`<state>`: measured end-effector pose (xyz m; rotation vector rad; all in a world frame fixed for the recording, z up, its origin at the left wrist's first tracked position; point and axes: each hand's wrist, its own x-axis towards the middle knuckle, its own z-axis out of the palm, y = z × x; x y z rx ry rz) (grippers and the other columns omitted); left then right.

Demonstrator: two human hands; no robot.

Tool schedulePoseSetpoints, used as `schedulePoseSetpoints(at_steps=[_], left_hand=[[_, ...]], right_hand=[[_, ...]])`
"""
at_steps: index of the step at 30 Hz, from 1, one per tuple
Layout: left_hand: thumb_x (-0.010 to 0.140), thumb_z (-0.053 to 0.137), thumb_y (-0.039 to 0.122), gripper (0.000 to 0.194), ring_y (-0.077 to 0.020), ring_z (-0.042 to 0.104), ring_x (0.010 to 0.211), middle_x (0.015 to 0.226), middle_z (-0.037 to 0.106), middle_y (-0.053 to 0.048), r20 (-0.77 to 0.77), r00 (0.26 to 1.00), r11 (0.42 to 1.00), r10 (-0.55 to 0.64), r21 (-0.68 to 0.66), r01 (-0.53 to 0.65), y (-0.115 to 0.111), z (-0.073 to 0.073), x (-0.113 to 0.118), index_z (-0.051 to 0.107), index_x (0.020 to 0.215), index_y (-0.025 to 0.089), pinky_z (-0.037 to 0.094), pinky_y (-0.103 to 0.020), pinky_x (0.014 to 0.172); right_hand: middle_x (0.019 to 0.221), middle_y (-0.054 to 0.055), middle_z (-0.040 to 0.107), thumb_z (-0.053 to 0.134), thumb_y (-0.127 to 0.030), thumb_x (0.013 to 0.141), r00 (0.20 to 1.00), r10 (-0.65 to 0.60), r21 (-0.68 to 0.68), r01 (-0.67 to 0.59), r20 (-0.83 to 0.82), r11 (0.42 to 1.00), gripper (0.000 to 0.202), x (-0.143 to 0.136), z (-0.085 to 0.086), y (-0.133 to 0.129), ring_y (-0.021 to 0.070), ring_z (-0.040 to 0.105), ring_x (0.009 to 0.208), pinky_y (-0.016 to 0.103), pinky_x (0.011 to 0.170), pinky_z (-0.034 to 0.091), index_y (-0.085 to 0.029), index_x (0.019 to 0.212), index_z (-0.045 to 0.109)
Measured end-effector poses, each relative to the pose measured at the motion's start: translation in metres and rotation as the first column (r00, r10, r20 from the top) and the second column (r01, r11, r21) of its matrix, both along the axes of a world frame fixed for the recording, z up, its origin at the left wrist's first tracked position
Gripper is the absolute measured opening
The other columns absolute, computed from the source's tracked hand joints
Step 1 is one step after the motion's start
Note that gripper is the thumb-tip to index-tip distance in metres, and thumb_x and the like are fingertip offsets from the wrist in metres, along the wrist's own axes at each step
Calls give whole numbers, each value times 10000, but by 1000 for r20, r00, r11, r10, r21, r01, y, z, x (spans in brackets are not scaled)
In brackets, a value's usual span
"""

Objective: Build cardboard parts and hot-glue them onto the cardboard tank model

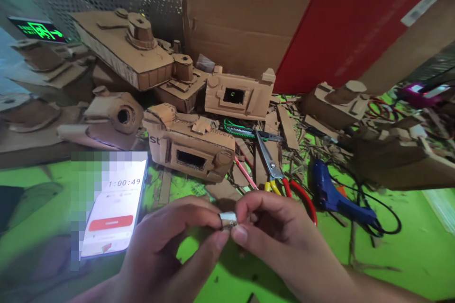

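Observation:
Between the fingertips of both hands is a small rolled strip of cardboard (227, 220), pale on top and brown below. My left hand (177, 236) pinches its left end between thumb and forefinger. From the other side, my right hand (280, 232) closes thumb and forefinger on the right end. Just beyond the hands stands a cardboard camera model (192, 147) with a rectangular window, and behind it a second camera model (240, 94). Scissors (272, 165) with red and yellow handles lie past my right hand. A lit phone (113, 208) showing a timer is left of my left hand.
A blue glue gun (329, 194) with a black cord lies at the right. A green utility knife (241, 130) rests among cardboard scraps (287, 128). Cardboard tank models (124, 57) are stacked at back left; more cardboard models (401, 161) stand at right on the green table (401, 255).

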<state>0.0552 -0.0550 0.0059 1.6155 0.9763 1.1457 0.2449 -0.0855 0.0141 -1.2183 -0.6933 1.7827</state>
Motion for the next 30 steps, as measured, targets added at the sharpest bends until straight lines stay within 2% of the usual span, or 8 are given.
schedulePoseSetpoints(at_steps=[9, 15, 20, 25, 30], left_hand=[[806, 750, 56, 224, -130, 799, 696, 791, 812, 50, 46, 999, 995, -28, -93, 32, 0, 3, 1, 773, 870, 270, 650, -175, 668], [814, 739, 54, 219, -121, 795, 695, 800, 813, 32, 23, 999, 995, -41, -93, 43, 0, 5, 2, 774, 868, 263, 626, -140, 642], [834, 733, 53, 223, -136, 799, 727, 808, 811, 21, 4, 997, 995, -76, -69, 76, 0, 4, 0, 769, 887, 267, 648, -165, 684], [839, 747, 72, 203, -112, 771, 695, 794, 804, 41, -12, 997, 993, -82, -82, 81, -3, 4, -1, 749, 862, 274, 629, -144, 662], [815, 764, 69, 230, -119, 787, 718, 810, 815, 54, 48, 998, 987, -35, -158, 42, -2, 3, 0, 778, 865, 293, 615, -134, 623]], right_hand=[[670, -45, 596, 1020, -386, 709, 997, -8, 30, 6, 75, 1000, 375, -5, 1, -3, 107, 504, 609, 197, 535, 437, -208, 823, 710], [682, -41, 615, 1031, -302, 683, 1000, -16, 40, 15, 18, 999, 364, -6, 1, -4, 107, 511, 613, 197, 542, 441, -214, 827, 709], [657, -54, 578, 1020, -245, 693, 998, -32, -9, 32, -52, 999, 347, -7, -2, -7, 85, 455, 583, 173, 515, 377, -204, 811, 696], [654, -51, 566, 1021, -299, 703, 998, -37, -14, 36, -48, 999, 365, -5, -4, -9, 95, 452, 593, 193, 532, 379, -208, 809, 684], [664, -45, 582, 1020, -347, 706, 999, -30, 38, 29, 29, 999, 359, -5, -1, -6, 108, 476, 590, 206, 514, 410, -219, 821, 705]])
